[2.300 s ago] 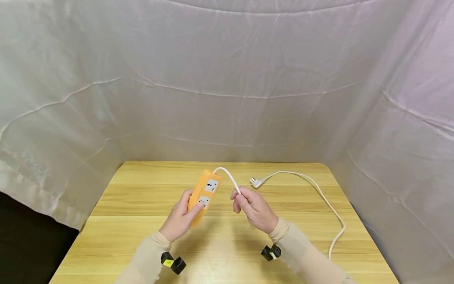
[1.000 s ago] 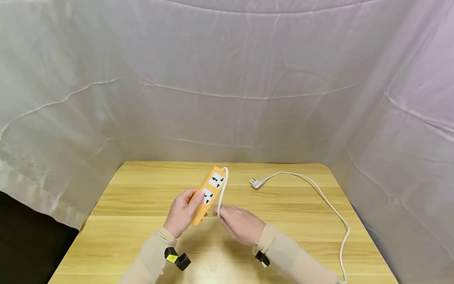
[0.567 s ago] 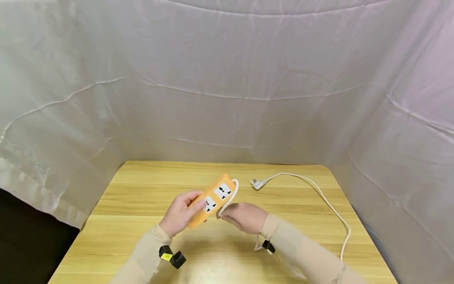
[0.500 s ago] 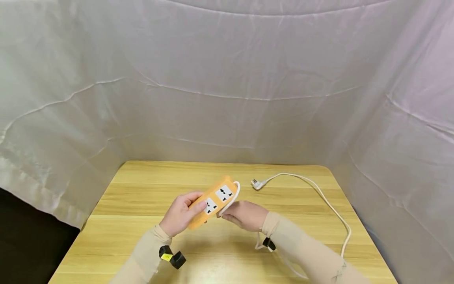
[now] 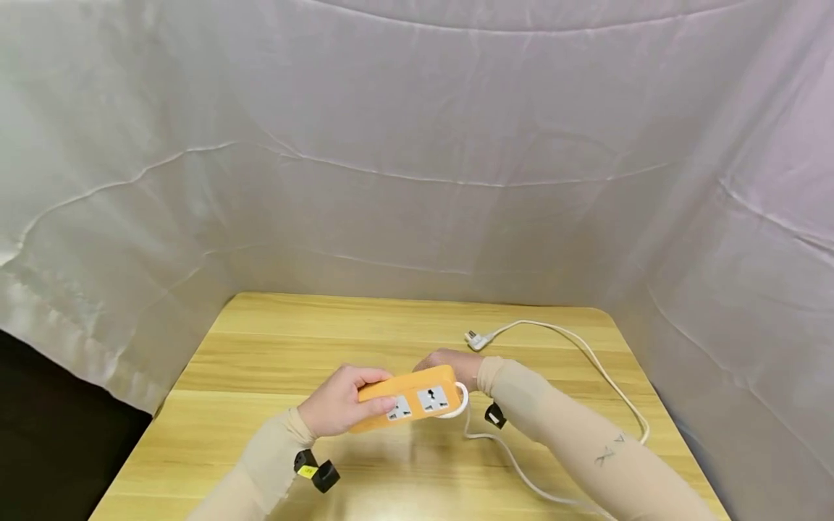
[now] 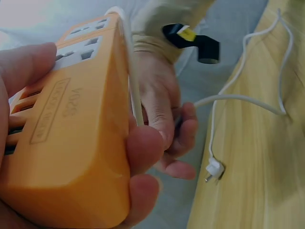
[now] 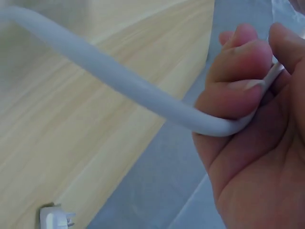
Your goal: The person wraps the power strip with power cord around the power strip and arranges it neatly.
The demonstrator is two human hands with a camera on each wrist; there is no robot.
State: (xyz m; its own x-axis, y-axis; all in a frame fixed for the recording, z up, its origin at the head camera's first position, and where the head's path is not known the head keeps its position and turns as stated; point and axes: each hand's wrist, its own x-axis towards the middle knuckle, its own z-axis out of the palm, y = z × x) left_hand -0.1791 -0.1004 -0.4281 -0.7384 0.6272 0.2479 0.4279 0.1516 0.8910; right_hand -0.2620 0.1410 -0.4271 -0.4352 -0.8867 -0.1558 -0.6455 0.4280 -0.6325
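An orange power strip point(image 5: 412, 383) with white socket faces is held above the table by my left hand point(image 5: 342, 405), thumb on a socket. In the left wrist view, fingers wrap the underside of the strip point(image 6: 71, 143). My right hand point(image 5: 452, 364) is partly hidden behind the strip's far edge. It grips the white cord point(image 7: 128, 88), which crosses its curled fingers in the right wrist view. From the strip's right end the cord bends back in a small loop. The cord's white plug point(image 5: 478, 341) lies on the table beyond the right hand.
The wooden table point(image 5: 313, 325) is enclosed by grey cloth point(image 5: 417, 217) at the back and sides. Slack cord runs along the table on the right, passing under the right forearm. Each wrist wears a black camera mount point(image 5: 317, 472).
The left hand has turned the strip from steeply slanted to nearly level, its socket end swinging right and down. The right hand has carried the cord round behind the strip.
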